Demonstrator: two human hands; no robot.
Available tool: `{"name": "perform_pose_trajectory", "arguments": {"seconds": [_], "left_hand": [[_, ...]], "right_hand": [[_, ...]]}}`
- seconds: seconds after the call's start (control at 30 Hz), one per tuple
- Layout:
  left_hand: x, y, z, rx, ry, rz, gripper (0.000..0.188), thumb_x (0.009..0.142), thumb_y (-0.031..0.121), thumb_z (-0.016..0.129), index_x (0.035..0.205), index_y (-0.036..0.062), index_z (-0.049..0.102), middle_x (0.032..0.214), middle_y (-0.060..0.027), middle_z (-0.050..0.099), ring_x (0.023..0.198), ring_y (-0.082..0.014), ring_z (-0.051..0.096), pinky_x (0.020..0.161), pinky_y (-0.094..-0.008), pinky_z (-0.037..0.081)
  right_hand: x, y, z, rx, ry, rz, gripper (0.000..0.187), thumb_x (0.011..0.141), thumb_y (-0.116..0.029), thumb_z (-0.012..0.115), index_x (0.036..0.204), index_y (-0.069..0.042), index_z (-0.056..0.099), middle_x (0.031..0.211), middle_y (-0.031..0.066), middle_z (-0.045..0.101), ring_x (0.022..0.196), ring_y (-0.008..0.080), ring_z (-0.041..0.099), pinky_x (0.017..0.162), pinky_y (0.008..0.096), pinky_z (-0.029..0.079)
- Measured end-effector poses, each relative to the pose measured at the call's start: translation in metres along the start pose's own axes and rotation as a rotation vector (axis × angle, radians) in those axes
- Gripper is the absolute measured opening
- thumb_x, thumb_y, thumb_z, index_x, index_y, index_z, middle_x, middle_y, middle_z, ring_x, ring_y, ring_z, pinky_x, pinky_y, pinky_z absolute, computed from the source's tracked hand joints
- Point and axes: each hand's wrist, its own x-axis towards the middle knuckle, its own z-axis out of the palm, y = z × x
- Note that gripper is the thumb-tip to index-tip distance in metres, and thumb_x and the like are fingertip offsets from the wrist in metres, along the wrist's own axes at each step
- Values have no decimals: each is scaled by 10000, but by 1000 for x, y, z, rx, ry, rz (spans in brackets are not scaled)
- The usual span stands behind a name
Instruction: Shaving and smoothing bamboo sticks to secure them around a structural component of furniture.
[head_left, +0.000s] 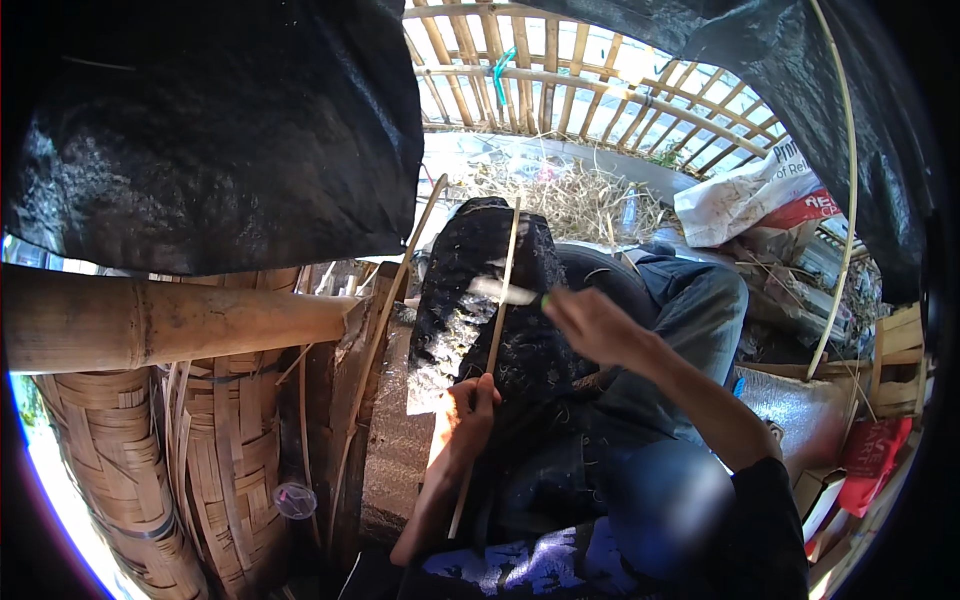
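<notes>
Currently, the pale strip runs along the black cloth; my left hand pinches it at the cloth's near end, my right hand is closed round the knife above the cloth. Apparent step: scraping; next stroke calls for a shallow blade angle.

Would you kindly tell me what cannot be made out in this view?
In the head view:
Knife: handle mostly hidden by the right hand; blade's edge blurred.
Strip: a stretch hidden by the left hand.
Pole: left end cut off by the picture's rim.
</notes>
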Motion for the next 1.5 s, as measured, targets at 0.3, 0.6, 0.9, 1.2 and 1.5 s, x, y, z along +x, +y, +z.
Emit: {"name": "perform_pose_trajectory", "arguments": {"seconds": [0.3,0.6,0.9,1.2,1.5], "left_hand": [[-7,13,-41,72,111,-45,361,921,237,479,635,32,561,496,-9,474,456,-61,437,430,-246,303],[-45,40,-104,-157,379,-124,417,942,299,442,605,54,470,441,30,378,344,-25,311,338,-199,174],[-45,48,-117,-75,427,-45,445,940,342,429,598,57,448,418,25,346,310,-33,278,305,-201,160],[-35,43,-112,-108,380,-93,468,930,375,440,578,65,451,407,21,350,299,-42,283,307,-207,166],[-31,57,-110,-131,417,-89,472,936,373,430,573,72,432,417,37,320,326,-33,259,315,-205,153]], "right_hand": [[19,41,-14,-282,519,-28,183,913,-166,464,884,14,451,562,134,476,459,338,513,402,409,402],[41,-56,23,-498,-193,397,186,820,-109,492,893,48,561,909,218,597,730,291,579,587,418,488],[82,-115,73,-109,-321,127,145,835,-65,475,892,59,522,766,121,584,680,222,618,535,348,525],[32,36,-1,102,139,654,504,823,-453,581,970,28,548,929,151,570,873,206,555,759,349,453],[132,35,29,796,293,455,469,672,-125,704,1081,40,545,914,112,625,790,187,599,725,297,485]]}}
